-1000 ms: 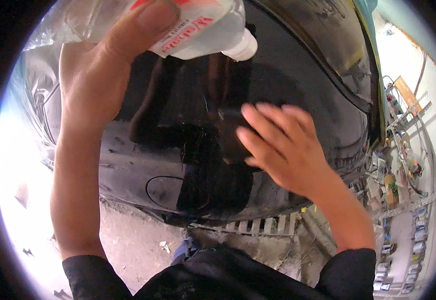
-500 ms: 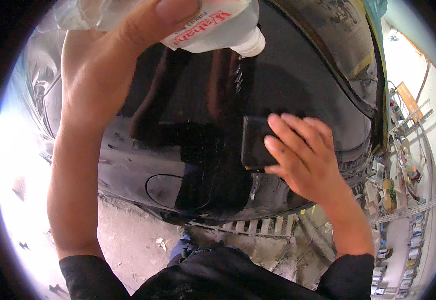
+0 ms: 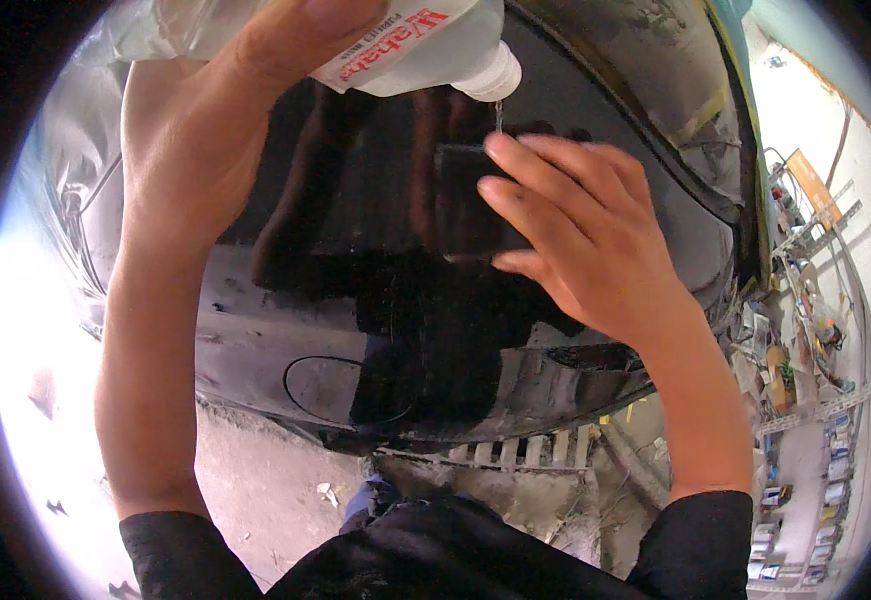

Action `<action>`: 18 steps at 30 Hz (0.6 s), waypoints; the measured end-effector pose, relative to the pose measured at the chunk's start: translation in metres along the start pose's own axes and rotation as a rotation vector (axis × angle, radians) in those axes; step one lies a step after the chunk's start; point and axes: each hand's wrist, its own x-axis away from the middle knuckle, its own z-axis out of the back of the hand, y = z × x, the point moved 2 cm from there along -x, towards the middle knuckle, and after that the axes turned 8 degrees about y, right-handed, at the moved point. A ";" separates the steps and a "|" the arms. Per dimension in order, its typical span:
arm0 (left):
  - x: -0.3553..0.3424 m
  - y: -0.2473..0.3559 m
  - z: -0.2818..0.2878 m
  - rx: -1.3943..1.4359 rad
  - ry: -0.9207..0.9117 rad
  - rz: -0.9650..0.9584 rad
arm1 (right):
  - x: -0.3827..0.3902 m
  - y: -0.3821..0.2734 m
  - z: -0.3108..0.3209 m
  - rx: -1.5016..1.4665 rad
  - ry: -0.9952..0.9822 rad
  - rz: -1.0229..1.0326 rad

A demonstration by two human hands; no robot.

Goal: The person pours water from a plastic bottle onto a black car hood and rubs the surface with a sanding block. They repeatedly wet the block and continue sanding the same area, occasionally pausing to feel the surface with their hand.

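My left hand (image 3: pixel 196 160) grips a translucent white plastic bottle (image 3: pixel 436 50), tipped so that its mouth points down to the right. A thin stream of clear liquid runs from the mouth, close by the fingertips of my right hand (image 3: pixel 581 225). Under those fingers is a dark rectangular block, perhaps a sanding block (image 3: pixel 468 205), laid flat against a glossy black car bumper (image 3: pixel 436 350). My thumb is at the block's near edge, and the hand hides its right part. Wet sheen covers the bumper's middle; its left side looks duller and greyish.
Plastic sheeting (image 3: pixel 646 45) covers the car beyond the bumper. Below its lower edge are a slatted grate (image 3: pixel 526 452) and a dusty floor (image 3: pixel 256 450). Cans and small items stand along shelves (image 3: pixel 826 490) at the right.
My right hand and the block have moved away from me and slightly left, up under the bottle's mouth. The bottle has shifted slightly up and left, still pouring.
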 end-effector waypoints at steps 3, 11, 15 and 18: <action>-0.001 -0.005 -0.003 -0.006 -0.005 0.045 | 0.012 -0.002 0.001 0.003 -0.033 -0.019; -0.001 0.006 0.015 -0.012 -0.045 0.240 | 0.008 0.008 0.007 -0.050 -0.054 0.011; 0.001 0.023 -0.002 -0.244 -0.050 0.182 | 0.023 0.005 0.007 -0.043 -0.029 0.008; 0.004 0.020 0.009 -0.496 0.018 0.209 | 0.057 -0.002 0.022 -0.046 -0.072 -0.008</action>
